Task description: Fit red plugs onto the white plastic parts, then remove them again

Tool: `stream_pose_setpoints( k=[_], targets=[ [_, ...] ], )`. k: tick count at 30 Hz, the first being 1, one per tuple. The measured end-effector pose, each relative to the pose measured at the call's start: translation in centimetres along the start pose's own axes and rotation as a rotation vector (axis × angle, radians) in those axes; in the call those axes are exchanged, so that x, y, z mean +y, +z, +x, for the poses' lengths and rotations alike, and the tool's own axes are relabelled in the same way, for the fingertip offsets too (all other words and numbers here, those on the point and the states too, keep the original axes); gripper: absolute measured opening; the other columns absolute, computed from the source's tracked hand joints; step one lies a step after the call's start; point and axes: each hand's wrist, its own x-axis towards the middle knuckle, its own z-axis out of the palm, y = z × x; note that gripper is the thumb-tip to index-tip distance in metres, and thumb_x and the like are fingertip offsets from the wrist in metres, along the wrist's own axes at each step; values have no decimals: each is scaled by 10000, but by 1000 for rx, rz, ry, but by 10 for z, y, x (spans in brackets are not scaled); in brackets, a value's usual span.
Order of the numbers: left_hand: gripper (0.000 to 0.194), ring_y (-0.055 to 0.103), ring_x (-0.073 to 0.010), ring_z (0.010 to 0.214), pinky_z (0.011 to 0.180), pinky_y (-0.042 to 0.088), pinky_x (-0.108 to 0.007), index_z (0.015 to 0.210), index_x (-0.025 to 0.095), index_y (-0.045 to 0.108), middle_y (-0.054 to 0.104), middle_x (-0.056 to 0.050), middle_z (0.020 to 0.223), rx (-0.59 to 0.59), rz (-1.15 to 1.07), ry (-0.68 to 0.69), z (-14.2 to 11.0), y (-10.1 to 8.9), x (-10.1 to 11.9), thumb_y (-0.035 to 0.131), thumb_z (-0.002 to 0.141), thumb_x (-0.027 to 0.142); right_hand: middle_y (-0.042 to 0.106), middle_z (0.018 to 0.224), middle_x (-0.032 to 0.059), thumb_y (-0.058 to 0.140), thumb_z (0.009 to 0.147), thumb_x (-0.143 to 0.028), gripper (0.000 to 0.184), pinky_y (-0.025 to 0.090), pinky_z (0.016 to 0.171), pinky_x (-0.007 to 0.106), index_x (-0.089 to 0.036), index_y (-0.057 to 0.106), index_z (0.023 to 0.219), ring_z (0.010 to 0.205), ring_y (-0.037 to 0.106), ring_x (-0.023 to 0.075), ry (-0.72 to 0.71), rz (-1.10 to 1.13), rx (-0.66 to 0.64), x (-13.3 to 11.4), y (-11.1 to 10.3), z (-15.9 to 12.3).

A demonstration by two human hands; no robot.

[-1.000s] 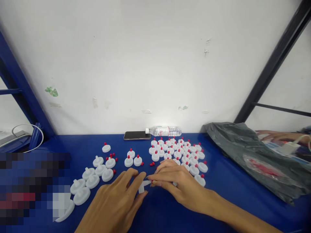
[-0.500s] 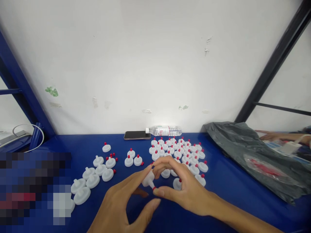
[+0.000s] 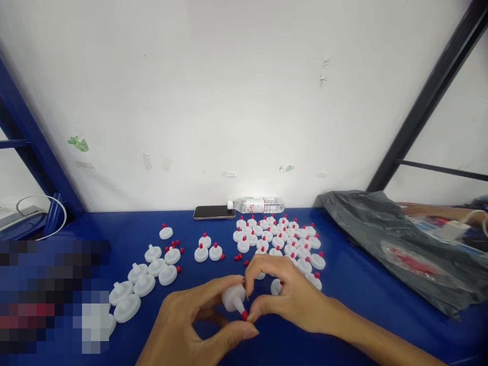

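Note:
Between my hands is a white plastic nozzle cap (image 3: 231,299), tilted with its spout pointing down and to the right. A small red tip cap (image 3: 244,315) sits on the spout's end. My left hand (image 3: 190,317) curls around the white cap, its index finger over the top edge and its thumb just below the red tip. My right hand (image 3: 290,297) pinches in from the right, thumb beside the red tip and index finger at the cap's right edge. Part of the cap's far side is hidden by fingers.
Many red-tipped nozzle caps (image 3: 262,245) stand grouped beyond my right hand. Bare white nozzle caps (image 3: 145,284) lie to the left, with loose red tips (image 3: 238,257) scattered around. A phone (image 3: 214,212) and water bottle (image 3: 259,205) lie by the wall; a grey plastic bag (image 3: 381,244) lies right.
My right hand has moved slightly down, its fingers closing in toward the thumb. My left thumb has come closer to the red tip, and the nozzle cap sits a little lower.

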Motion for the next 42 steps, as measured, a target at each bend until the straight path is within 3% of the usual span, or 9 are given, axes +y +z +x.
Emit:
stream_pose_setpoints(
  k=[8,16,22,28,33,42],
  targets=[
    [376,761,-194,820,685,632,-207,1100,285,780,800,-4,1010,58,27,19,0,1,0,806,733,359,697,876,-14,828,808,-308,142,460,829,287,-215,723,829,859,642,150,-53,-23,-10,-2,-1,1],
    [377,766,-193,750,646,651,-241,1127,265,776,807,-12,1020,31,23,19,-1,1,6,771,754,324,703,867,16,762,861,-432,222,471,840,332,-217,722,820,856,649,173,-88,-60,-7,-3,-1,0],
    [388,758,-198,708,544,631,-211,1093,228,792,815,-31,954,107,61,21,-3,5,6,779,727,356,709,843,21,739,881,-440,246,490,821,322,-212,726,790,832,658,167,-123,-46,-17,-3,0,0],
    [410,737,-177,623,553,635,-241,1155,255,771,807,-12,994,8,85,-5,-4,4,-1,749,758,354,714,823,18,733,889,-429,254,494,821,324,-211,724,759,827,663,165,-143,-49,-25,-4,0,0],
    [421,693,-152,510,487,606,-231,1145,258,776,809,-14,937,35,85,-16,-5,4,-7,766,746,390,727,816,21,696,919,-436,277,494,819,331,-215,720,754,816,666,165,-160,-58,-33,-5,0,0],
    [379,742,-176,631,543,629,-220,1144,268,775,809,6,943,44,98,44,-4,6,0,738,786,387,733,805,11,730,892,-432,244,483,808,325,-218,734,773,807,654,168,-130,-54,-12,-4,-2,1]
  ],
)
